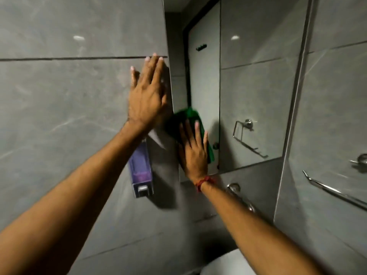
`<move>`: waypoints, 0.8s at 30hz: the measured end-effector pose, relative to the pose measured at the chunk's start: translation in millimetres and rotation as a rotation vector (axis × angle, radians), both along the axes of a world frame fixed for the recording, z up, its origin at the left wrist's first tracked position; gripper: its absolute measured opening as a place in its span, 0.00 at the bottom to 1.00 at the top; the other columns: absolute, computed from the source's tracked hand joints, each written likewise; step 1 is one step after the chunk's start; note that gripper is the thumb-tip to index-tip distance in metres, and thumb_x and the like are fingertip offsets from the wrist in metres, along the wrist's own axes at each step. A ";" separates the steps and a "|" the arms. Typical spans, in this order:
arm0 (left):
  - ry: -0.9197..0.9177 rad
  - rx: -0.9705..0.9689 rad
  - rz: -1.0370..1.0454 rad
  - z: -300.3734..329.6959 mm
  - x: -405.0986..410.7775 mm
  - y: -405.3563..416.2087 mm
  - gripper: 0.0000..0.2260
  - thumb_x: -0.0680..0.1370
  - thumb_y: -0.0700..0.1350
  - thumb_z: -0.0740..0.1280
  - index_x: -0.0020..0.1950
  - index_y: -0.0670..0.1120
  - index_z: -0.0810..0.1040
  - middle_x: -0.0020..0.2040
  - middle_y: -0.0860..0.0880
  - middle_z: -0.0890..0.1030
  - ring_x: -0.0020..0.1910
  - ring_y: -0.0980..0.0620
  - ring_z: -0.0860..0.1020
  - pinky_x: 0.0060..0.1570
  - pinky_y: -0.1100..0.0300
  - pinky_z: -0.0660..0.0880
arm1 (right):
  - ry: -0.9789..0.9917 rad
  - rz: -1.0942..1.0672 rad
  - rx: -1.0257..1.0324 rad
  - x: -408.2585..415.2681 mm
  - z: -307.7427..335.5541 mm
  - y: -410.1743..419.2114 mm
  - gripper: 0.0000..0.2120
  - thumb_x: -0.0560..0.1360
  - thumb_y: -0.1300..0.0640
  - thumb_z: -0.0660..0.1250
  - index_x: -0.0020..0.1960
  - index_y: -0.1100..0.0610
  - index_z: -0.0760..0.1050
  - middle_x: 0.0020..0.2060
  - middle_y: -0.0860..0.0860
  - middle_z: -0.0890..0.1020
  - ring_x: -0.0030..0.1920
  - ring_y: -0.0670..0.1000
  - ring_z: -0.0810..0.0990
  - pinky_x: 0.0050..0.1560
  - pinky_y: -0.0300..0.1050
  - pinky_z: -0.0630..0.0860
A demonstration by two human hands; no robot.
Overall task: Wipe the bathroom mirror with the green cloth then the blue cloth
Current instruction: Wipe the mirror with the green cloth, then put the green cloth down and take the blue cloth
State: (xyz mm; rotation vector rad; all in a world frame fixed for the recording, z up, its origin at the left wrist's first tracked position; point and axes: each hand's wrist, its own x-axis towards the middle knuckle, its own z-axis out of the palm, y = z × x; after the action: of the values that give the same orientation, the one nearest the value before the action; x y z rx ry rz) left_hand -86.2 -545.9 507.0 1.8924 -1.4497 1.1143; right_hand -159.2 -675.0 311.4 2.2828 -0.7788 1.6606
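The bathroom mirror (252,92) hangs on the grey tiled wall, its left edge running down the middle of the view. My right hand (193,150) lies flat on the green cloth (190,118), pressing it against the mirror's lower left corner. The cloth bunches out above and to the right of my fingers. My left hand (148,96) rests flat with fingers spread on the wall tile, just left of the mirror's edge, holding nothing. No blue cloth is in view.
A purple soap dispenser (141,171) is fixed to the wall below my left hand. A chrome tap (237,192) sticks out under the mirror, above a white basin (228,264). A chrome towel rail (333,192) runs along the right wall.
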 end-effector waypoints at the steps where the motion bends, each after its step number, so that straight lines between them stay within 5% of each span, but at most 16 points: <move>1: 0.053 0.003 -0.051 -13.2 -11.7 6.1 0.31 0.81 0.49 0.54 0.84 0.44 0.52 0.85 0.44 0.52 0.84 0.47 0.50 0.83 0.41 0.45 | 0.021 0.084 0.108 -2.3 -42.9 13.9 0.35 0.81 0.56 0.62 0.83 0.50 0.50 0.83 0.47 0.55 0.83 0.55 0.49 0.80 0.68 0.56; 3: 0.127 0.035 -0.159 -46.7 -28.7 23.2 0.31 0.80 0.45 0.56 0.83 0.44 0.55 0.84 0.43 0.56 0.84 0.46 0.53 0.83 0.43 0.48 | 0.034 0.308 0.385 -9.2 -126.6 48.4 0.29 0.84 0.57 0.57 0.82 0.48 0.55 0.82 0.41 0.50 0.84 0.49 0.44 0.81 0.64 0.53; 5: 0.195 0.101 -0.259 -84.0 -38.9 40.4 0.30 0.78 0.40 0.59 0.82 0.42 0.60 0.82 0.42 0.61 0.83 0.45 0.58 0.82 0.44 0.53 | -0.072 0.523 0.704 -19.8 -182.3 82.1 0.24 0.86 0.57 0.55 0.79 0.43 0.58 0.82 0.38 0.54 0.84 0.47 0.49 0.82 0.57 0.55; 9: 0.565 0.186 -0.355 -186.2 -42.8 92.9 0.24 0.76 0.37 0.62 0.73 0.42 0.74 0.68 0.41 0.80 0.67 0.44 0.79 0.69 0.54 0.73 | -0.688 0.698 1.554 -28.5 -206.3 142.3 0.16 0.86 0.56 0.56 0.72 0.47 0.70 0.74 0.50 0.72 0.75 0.56 0.72 0.67 0.47 0.74; 12: 0.789 0.237 -0.239 -276.6 -47.9 139.3 0.16 0.77 0.43 0.62 0.62 0.46 0.83 0.57 0.46 0.87 0.54 0.44 0.85 0.56 0.55 0.80 | -0.971 0.841 2.052 -48.2 -218.8 176.1 0.22 0.82 0.47 0.60 0.70 0.57 0.77 0.66 0.60 0.80 0.64 0.59 0.79 0.62 0.53 0.76; 16: 1.298 0.168 0.113 -391.9 -32.4 198.1 0.15 0.82 0.49 0.63 0.62 0.41 0.82 0.60 0.37 0.83 0.60 0.42 0.81 0.63 0.49 0.76 | -0.868 1.027 2.196 -68.8 -259.2 225.2 0.19 0.73 0.46 0.66 0.52 0.58 0.87 0.49 0.58 0.88 0.49 0.57 0.88 0.54 0.50 0.84; 20: 2.080 0.085 0.038 -460.6 -36.3 238.8 0.10 0.82 0.45 0.66 0.50 0.38 0.81 0.43 0.40 0.83 0.41 0.47 0.78 0.44 0.55 0.76 | -0.607 0.883 2.291 -67.8 -301.5 266.9 0.21 0.76 0.47 0.66 0.60 0.59 0.83 0.49 0.57 0.89 0.47 0.55 0.88 0.53 0.50 0.83; 22: 2.139 0.058 0.134 -504.3 -35.0 270.4 0.05 0.80 0.34 0.66 0.44 0.39 0.78 0.40 0.43 0.81 0.39 0.48 0.77 0.45 0.53 0.77 | -0.354 0.734 2.330 -62.2 -337.0 296.3 0.17 0.79 0.55 0.65 0.64 0.62 0.79 0.43 0.56 0.89 0.41 0.54 0.88 0.47 0.49 0.85; 24: 2.095 0.053 0.304 -542.5 -35.5 298.6 0.02 0.78 0.33 0.68 0.48 0.38 0.79 0.47 0.38 0.83 0.47 0.42 0.81 0.58 0.46 0.79 | -0.147 0.621 2.309 -56.4 -366.5 322.3 0.17 0.81 0.64 0.62 0.68 0.67 0.75 0.41 0.55 0.89 0.38 0.52 0.88 0.45 0.49 0.85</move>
State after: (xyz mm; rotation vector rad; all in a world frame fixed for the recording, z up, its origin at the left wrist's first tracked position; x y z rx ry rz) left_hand -121.7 -247.4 -35.5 1.8400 0.0831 -0.9114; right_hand -215.6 -352.7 -55.1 3.4926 -3.5966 0.3240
